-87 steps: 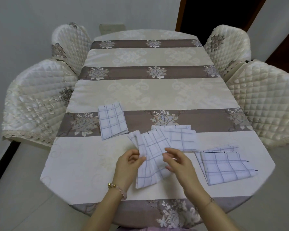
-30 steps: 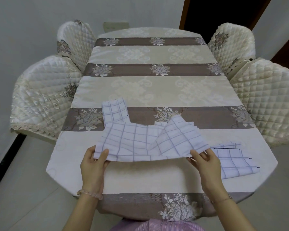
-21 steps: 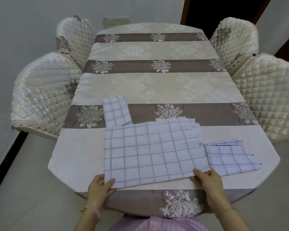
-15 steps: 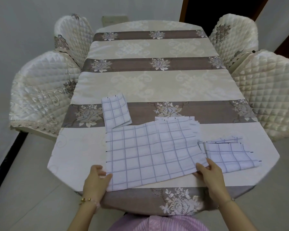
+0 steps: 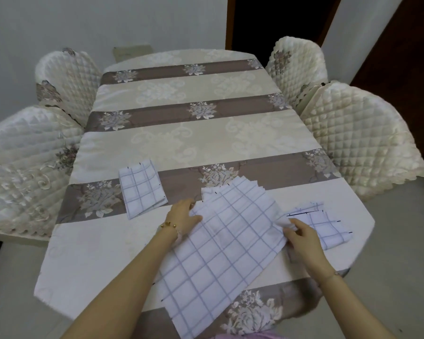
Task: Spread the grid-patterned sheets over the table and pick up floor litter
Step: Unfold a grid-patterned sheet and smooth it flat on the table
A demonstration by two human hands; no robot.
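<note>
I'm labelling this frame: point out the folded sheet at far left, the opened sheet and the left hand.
folded sheet (image 5: 142, 190): head view, its middle.
opened sheet (image 5: 225, 253): head view, its flat middle.
left hand (image 5: 182, 217): head view, back of hand.

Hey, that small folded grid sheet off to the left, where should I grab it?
Probably pinch the folded sheet at its near edge, where the layers show, from the near side; it lies flat, so only an edge gives purchase. The left hand, nearest, holds the open sheet now.
</note>
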